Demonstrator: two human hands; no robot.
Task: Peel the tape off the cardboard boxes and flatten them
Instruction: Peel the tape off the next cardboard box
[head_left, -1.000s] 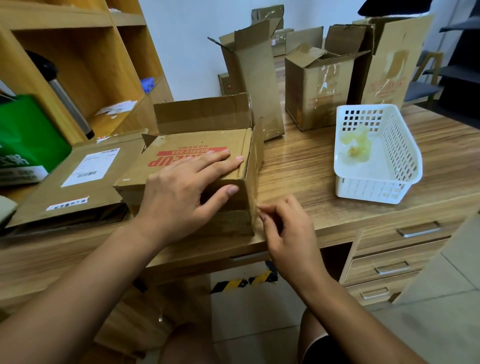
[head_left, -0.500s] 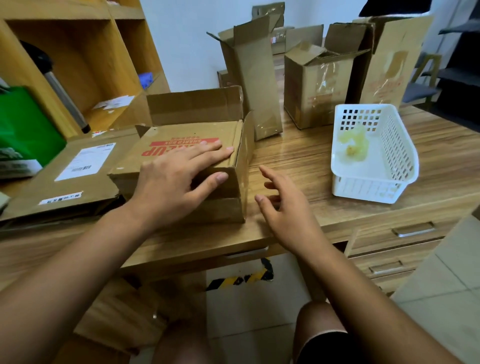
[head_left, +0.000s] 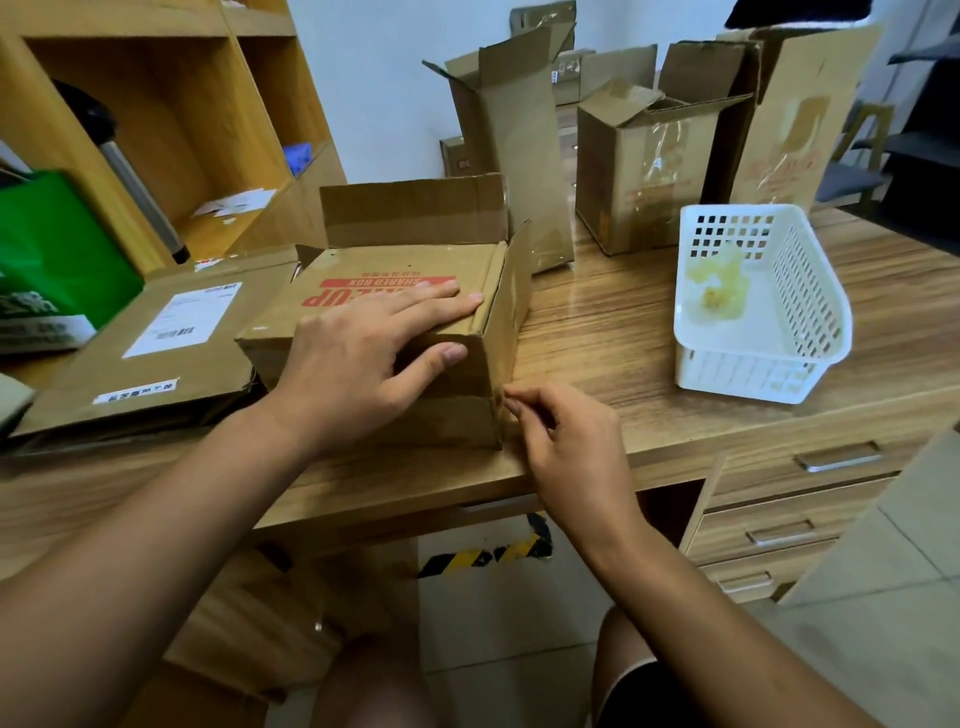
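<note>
Subject: cardboard box (head_left: 374, 270), lying on its side at the near edge of the table (head_left: 623, 332), directly before the person. Brown board, red print on the upper face, rear flap standing upright, right flap angled outward.

Left grip (head_left: 363, 364): laid flat on the upper face, fingers straight, thumb down on the near face. It presses and does not clasp.

Right grip (head_left: 566, 441): at the near right corner of the box, fingers curled, thumb and forefinger pinched on the clear tape (head_left: 500, 382) that runs over that corner.

Left of the box, touching it: a flattened carton (head_left: 156, 353) with a white shipping label. Behind: two upright open boxes (head_left: 514, 156) (head_left: 644, 171) and a tall flat panel (head_left: 789, 130). Right, well apart: a white basket (head_left: 810, 291) holding a pale crumpled wad (head_left: 717, 280).

Surface: wood-grain table with drawers (head_left: 795, 519) at right. Room: wooden shelving (head_left: 171, 104) at left with a green bag (head_left: 52, 249), white wall (head_left: 374, 78), tiled floor (head_left: 883, 597).
</note>
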